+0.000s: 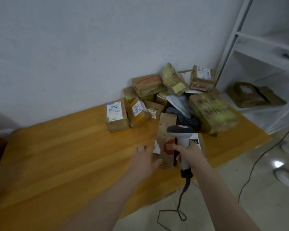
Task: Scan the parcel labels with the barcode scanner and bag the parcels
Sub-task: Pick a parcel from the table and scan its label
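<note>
Brown parcel (167,120) lies on the tabletop (73,155) before the pile (205,109). Left hand (144,158), spread and empty, is at its edge; right hand (188,153) grips the scanner (179,130) above it. Turn the label up first, then aim squarely.

Nothing here reads with certainty, as all print is blurred. The left box (116,114) carries a white label with a blue strip, a barcode and fine lines of print, none legible. The second box (138,112) and the rear box (202,77) bear similar white labels. The flat box (148,84) has red lettering, unreadable. The brown parcel (167,127) shows a red emblem. The black tag (195,141) beside it bears one pale character, perhaps a zero.
</note>
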